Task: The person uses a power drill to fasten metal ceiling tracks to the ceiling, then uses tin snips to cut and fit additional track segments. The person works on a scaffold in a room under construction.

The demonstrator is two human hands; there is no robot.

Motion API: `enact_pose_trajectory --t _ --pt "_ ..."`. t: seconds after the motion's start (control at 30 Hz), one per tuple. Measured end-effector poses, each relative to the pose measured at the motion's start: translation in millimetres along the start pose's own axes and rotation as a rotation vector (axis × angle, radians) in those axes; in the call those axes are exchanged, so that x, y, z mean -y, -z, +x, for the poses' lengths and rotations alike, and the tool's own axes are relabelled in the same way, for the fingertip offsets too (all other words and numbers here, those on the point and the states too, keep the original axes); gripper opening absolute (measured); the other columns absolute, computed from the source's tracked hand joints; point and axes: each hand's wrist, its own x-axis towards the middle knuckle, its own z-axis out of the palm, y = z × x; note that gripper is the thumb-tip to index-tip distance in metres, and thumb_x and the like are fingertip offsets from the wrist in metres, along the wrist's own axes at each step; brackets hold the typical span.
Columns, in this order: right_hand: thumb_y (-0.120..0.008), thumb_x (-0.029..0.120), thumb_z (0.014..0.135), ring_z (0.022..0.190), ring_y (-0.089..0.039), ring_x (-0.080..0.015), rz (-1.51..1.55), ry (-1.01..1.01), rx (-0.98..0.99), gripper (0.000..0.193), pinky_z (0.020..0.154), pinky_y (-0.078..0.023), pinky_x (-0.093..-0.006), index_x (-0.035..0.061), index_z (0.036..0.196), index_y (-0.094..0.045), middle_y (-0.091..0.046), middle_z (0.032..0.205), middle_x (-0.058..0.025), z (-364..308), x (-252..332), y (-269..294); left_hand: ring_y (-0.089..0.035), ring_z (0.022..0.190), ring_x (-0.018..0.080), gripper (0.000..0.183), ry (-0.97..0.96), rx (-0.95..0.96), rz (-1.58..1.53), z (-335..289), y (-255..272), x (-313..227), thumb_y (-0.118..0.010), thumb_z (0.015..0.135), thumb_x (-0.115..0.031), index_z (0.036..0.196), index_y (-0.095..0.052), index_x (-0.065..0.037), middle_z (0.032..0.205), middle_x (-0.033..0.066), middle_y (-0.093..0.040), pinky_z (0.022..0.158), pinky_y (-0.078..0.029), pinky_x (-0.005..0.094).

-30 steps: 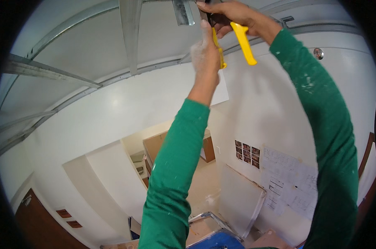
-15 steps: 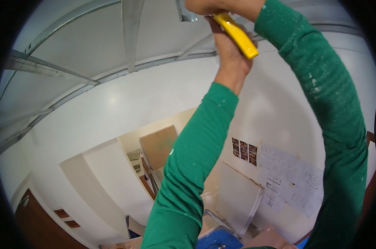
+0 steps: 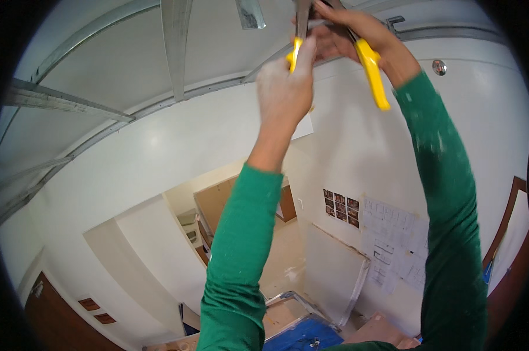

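Head view: yellow-handled tool (image 3: 374, 75) extends above the gripping left hand (image 3: 284, 88).

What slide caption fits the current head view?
Left hand gripping a yellow-handled tool overhead, right hand also at the tool, near metal ceiling framing.

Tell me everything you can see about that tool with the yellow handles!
The tool has two bright yellow handles that look like smooth plastic, on dark greyish shafts that look like metal. It's held up high, handles pointing down and spread apart. The left hand grips the left handle. The right hand is up by the other shaft; its exact grip is unclear. The top end runs out of the picture.
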Motion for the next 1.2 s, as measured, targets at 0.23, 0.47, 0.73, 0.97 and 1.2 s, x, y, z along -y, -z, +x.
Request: enact_pose_trajectory --t 0.23,0.47,0.73,0.97,1.2 --pt "-0.068 0.036 0.098 0.073 -0.068 -0.0149 0.327 -0.383 0.037 0.051 0.068 -0.058 -0.0285 0.0008 0.134 -0.057 -0.069 0.092 -0.0082 -212.0 -116.0 -2.2 -0.041 0.052 0.0262 0.059 -0.055 0.511 0.343 -100.0 82.4 31.5 -0.076 0.09 -0.045 0.065 -0.059 0.006 0.057 0.0168 -0.044 0.052 -0.036 0.0412" --pt "-0.066 0.036 0.098 0.058 -0.045 -0.007 0.93 -0.531 -0.197 0.029 0.054 -0.04 -0.0253 0.0113 0.105 -0.052 -0.049 0.078 0.0003 -363.4 -259.5 -102.4 -0.057 0.054 0.0364 0.057 0.073 0.987 0.658 -206.2 96.4 57.1 -0.077 0.087 -0.047 0.065 -0.065 0.003 0.061 0.0173 -0.056 0.052 -0.042 0.044" --pt "-0.066 0.052 0.097 0.057 -0.044 -0.0108 1.074 -0.791 -0.283 0.041 0.052 -0.039 -0.0294 0.0153 0.098 -0.048 -0.053 0.077 -0.0016 -424.2 -306.0 -162.9 -0.055 0.053 0.0381 0.056 0.359 0.988 0.58 -317.6 132.1 100.4 -0.079 0.086 -0.046 0.062 -0.064 0.003 0.06 0.0177 -0.055 0.052 -0.044 0.0437" --pt "-0.065 0.039 0.102 0.052 -0.047 -0.0098 0.963 -1.097 -0.171 0.03 0.051 -0.038 -0.0284 0.0106 0.095 -0.059 -0.051 0.061 -0.0013 -490.9 -344.8 -186.7 -0.053 0.069 0.02 0.029 1.657 -0.156 -1.127 -441.3 223.9 199.9 -0.048 0.106 -0.03 0.112 -0.057 -0.003 0.087 0.0065 -0.058 0.058 -0.041 0.0349" --pt "-0.074 0.027 0.097 0.063 -0.042 -0.0033 0.437 -1.209 0.129 0.022 0.056 -0.035 -0.0259 0.007 0.092 -0.068 -0.05 0.07 0.0095 -495.3 -324.6 -239.4 -0.064 0.108 0.0383 0.018 1.651 -0.891 -0.625 -497.4 200.3 183.9 -0.038 0.107 -0.002 0.118 -0.05 0.006 0.11 0.0212 -0.059 0.099 -0.058 0.0437"
